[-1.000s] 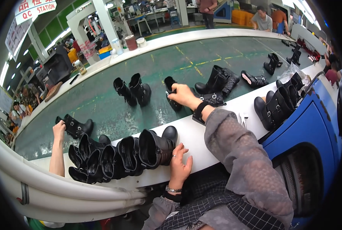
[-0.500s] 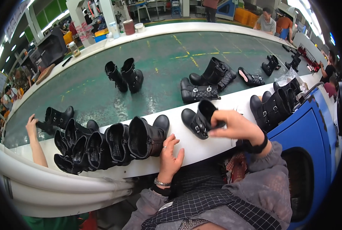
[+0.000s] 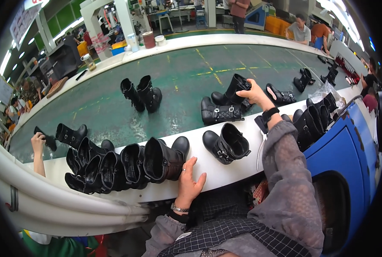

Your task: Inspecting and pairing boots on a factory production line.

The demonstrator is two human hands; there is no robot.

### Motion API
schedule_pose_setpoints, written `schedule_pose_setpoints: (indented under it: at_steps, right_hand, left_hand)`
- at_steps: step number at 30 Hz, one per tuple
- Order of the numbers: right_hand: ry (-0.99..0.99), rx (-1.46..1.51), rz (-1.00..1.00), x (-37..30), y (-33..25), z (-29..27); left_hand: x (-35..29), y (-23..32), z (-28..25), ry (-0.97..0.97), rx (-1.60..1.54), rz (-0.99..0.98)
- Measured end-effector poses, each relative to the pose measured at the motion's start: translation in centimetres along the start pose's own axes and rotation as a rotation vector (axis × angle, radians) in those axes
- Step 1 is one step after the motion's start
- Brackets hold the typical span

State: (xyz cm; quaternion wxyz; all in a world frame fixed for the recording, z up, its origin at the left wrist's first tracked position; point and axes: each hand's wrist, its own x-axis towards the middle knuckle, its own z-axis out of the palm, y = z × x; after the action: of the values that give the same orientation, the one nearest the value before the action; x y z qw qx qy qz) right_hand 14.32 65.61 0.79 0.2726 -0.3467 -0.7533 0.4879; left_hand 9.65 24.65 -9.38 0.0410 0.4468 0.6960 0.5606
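My right hand (image 3: pixel 253 94) reaches out over the green surface and closes on the top of a black boot's shaft (image 3: pixel 234 91). Beside that boot lies another black buckled boot (image 3: pixel 218 111) on its side. My left hand (image 3: pixel 190 184) lies against the last boot (image 3: pixel 165 160) of a row, fingers stretched and thumb spread, gripping nothing. A single black ankle boot with buckles (image 3: pixel 227 143) stands on the white ledge (image 3: pixel 195 147) between my two arms.
Several black boots (image 3: pixel 111 167) crowd the ledge at left, where another person's hand (image 3: pixel 38 140) holds a dark piece. A boot pair (image 3: pixel 146 94) stands on the green surface (image 3: pixel 178 81). More boots (image 3: pixel 313 124) stand right, beside a blue machine (image 3: pixel 341 150).
My right hand has left the ankle boot on the ledge and moved forward to the boot on the green surface. My left hand stays by the row.
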Motion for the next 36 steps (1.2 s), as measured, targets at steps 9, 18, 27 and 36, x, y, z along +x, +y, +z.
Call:
schedule_pose_setpoints:
  at_steps: [9, 18, 27, 36]
  right_hand:
    - [0.355, 0.136, -0.121, 1.4, -2.3, 1.6]
    - [0.138, 0.759, -0.343, -7.2, -11.6, -5.4]
    - [-0.037, 0.982, -0.304, -19.9, -15.0, -6.7]
    - [-0.235, 1.259, -0.013, -24.2, -10.1, -1.0]
  left_hand:
    - [2.3, 4.1, 3.6, -0.324, -0.045, 0.005]
    - [5.9, 5.7, 10.0, -0.631, -0.378, -0.114]
    - [5.8, 5.3, 8.5, -0.385, -0.704, -0.141]
    - [4.8, 9.9, 1.1, -0.113, -1.322, -0.195]
